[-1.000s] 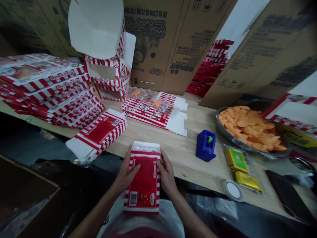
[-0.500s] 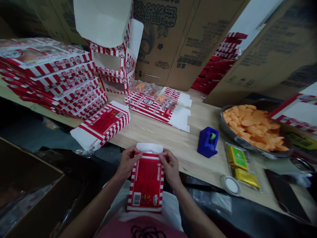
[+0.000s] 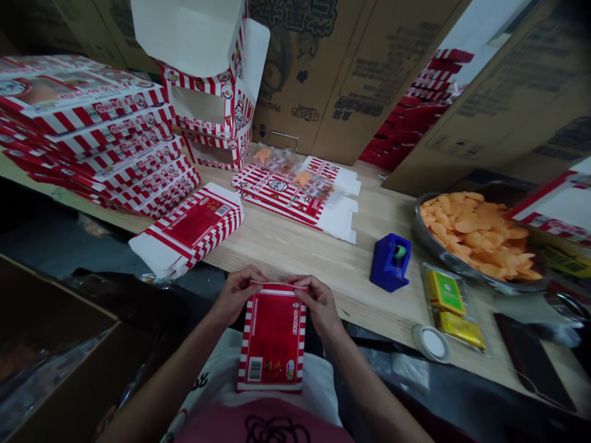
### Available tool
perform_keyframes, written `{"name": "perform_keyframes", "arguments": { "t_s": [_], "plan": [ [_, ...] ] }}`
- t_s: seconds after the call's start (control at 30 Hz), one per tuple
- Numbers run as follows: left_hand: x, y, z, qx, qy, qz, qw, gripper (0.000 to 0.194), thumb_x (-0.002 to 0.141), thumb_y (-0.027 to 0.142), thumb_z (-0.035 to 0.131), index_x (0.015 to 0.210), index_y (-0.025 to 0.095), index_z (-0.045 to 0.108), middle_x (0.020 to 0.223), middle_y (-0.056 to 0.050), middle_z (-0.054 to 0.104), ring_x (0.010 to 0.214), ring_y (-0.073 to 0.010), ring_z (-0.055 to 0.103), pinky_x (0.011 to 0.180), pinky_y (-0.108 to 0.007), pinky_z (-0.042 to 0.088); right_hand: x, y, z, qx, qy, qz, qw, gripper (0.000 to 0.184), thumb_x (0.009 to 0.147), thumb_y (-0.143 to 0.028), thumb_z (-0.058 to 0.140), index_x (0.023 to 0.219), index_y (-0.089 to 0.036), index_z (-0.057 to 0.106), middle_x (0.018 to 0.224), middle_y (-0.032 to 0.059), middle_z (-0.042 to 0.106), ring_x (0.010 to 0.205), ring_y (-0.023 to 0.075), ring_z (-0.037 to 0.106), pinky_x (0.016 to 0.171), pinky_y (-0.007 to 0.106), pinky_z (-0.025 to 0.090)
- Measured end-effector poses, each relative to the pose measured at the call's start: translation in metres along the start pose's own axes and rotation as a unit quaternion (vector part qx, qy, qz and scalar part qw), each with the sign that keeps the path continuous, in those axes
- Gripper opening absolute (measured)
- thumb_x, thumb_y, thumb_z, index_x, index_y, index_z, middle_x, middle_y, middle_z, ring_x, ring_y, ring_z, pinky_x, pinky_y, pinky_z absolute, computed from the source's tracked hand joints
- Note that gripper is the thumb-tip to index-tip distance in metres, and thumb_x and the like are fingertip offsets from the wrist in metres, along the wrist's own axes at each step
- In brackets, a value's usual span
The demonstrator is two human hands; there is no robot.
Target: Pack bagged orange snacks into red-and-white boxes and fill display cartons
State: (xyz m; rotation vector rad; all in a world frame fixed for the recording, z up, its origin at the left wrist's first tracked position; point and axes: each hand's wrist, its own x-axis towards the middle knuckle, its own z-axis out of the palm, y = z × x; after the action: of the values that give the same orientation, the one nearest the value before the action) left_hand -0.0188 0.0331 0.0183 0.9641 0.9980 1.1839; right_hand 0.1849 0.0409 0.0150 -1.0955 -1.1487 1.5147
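A red box with striped edges [image 3: 273, 335] rests upright against my lap, its barcode side facing me. My left hand [image 3: 239, 294] pinches its upper left corner, thumb in front. At the upper right corner my right hand [image 3: 318, 301] grips the same box in the same way. Only a thin pale edge of the top flap shows between the hands. Beyond them on the table lies a stack of folded striped boxes [image 3: 198, 218]. Behind it, a flat striped carton [image 3: 281, 195] has clear packets [image 3: 302, 178] with orange pieces on top.
A blue tape dispenser [image 3: 390, 263] stands right of centre. Further right are a metal bowl [image 3: 418, 224] of orange pieces, yellow packets [image 3: 446, 294] and a white round container [image 3: 431, 343]. Tall stacks of striped boxes [image 3: 106, 132] stand left; an open brown carton [image 3: 60, 394] is below.
The white top flap, raised between my hands before, is now folded down over the box's top. My fingers have come in over that edge. The view has shifted slightly.
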Motion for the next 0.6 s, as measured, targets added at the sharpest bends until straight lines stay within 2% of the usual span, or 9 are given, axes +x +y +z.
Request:
{"name": "perform_keyframes", "arguments": {
  "t_s": [0.1, 0.17, 0.23, 0.3, 0.37, 0.5, 0.6],
  "plan": [
    [-0.001, 0.006, 0.001, 0.043, -0.023, -0.004, 0.999, 0.023, 0.068, 0.036, 0.073, 0.069, 0.015, 0.066, 0.093, -0.007, 0.066, 0.086, -0.0193, 0.061, 0.077, -0.030, 0.047, -0.001, -0.003, -0.006, -0.028, -0.034, -0.006, 0.999, 0.026, 0.078, -0.046, 0.064, 0.074, -0.021, 0.062, 0.099, 0.0071, 0.070, 0.091, 0.0224, 0.063, 0.080, 0.035, 0.049],
    [-0.002, 0.010, 0.004, 0.084, -0.025, -0.023, 0.996, 0.027, 0.074, 0.039, 0.066, 0.066, 0.014, 0.065, 0.078, -0.005, 0.066, 0.072, -0.0160, 0.060, 0.066, -0.026, 0.046, -0.001, -0.005, -0.008, -0.041, -0.028, 0.000, 0.999, 0.030, 0.080, -0.048, 0.062, 0.068, -0.020, 0.060, 0.093, 0.0070, 0.071, 0.084, 0.0209, 0.065, 0.077, 0.034, 0.049],
    [-0.002, 0.013, 0.007, 0.140, -0.023, -0.016, 0.990, 0.025, 0.076, 0.037, 0.063, 0.067, 0.014, 0.066, 0.066, -0.003, 0.065, 0.062, -0.0141, 0.058, 0.059, -0.024, 0.044, 0.000, -0.009, -0.008, -0.067, -0.021, -0.002, 0.997, 0.027, 0.075, -0.044, 0.069, 0.066, -0.020, 0.060, 0.090, 0.0059, 0.072, 0.080, 0.0199, 0.065, 0.073, 0.032, 0.049],
    [-0.002, 0.017, 0.008, 0.201, -0.026, 0.014, 0.979, 0.017, 0.072, 0.031, 0.067, 0.077, 0.015, 0.071, 0.071, -0.004, 0.069, 0.067, -0.0160, 0.061, 0.062, -0.025, 0.046, 0.000, -0.014, -0.007, -0.113, -0.027, -0.016, 0.993, 0.020, 0.069, -0.037, 0.075, 0.071, -0.021, 0.063, 0.088, 0.0047, 0.072, 0.078, 0.0195, 0.064, 0.070, 0.030, 0.049],
    [0.000, 0.020, 0.006, 0.233, -0.034, 0.028, 0.971, 0.019, 0.071, 0.028, 0.067, 0.084, 0.016, 0.074, 0.079, -0.005, 0.073, 0.073, -0.0186, 0.064, 0.067, -0.026, 0.048, 0.002, -0.020, -0.006, -0.155, -0.032, -0.034, 0.987, 0.017, 0.070, -0.036, 0.074, 0.077, -0.021, 0.067, 0.082, 0.0039, 0.071, 0.074, 0.0188, 0.063, 0.066, 0.029, 0.049],
    [0.009, 0.027, 0.002, 0.173, -0.062, -0.026, 0.983, 0.021, 0.073, 0.033, 0.066, 0.077, 0.014, 0.075, 0.067, -0.004, 0.072, 0.059, -0.0163, 0.062, 0.054, -0.024, 0.046, 0.010, -0.034, -0.004, -0.176, -0.038, -0.035, 0.983, 0.018, 0.070, -0.037, 0.072, 0.070, -0.019, 0.068, 0.066, 0.0015, 0.067, 0.060, 0.0151, 0.059, 0.054, 0.025, 0.045],
    [0.016, 0.032, 0.001, 0.158, -0.094, -0.037, 0.982, 0.023, 0.075, 0.034, 0.065, 0.068, 0.013, 0.073, 0.058, -0.001, 0.068, 0.050, -0.0128, 0.057, 0.048, -0.021, 0.042, 0.017, -0.043, -0.003, -0.179, -0.040, -0.029, 0.983, 0.021, 0.067, -0.037, 0.073, 0.062, -0.018, 0.064, 0.059, 0.0000, 0.064, 0.053, 0.0130, 0.054, 0.048, 0.023, 0.041]
  ]
}}
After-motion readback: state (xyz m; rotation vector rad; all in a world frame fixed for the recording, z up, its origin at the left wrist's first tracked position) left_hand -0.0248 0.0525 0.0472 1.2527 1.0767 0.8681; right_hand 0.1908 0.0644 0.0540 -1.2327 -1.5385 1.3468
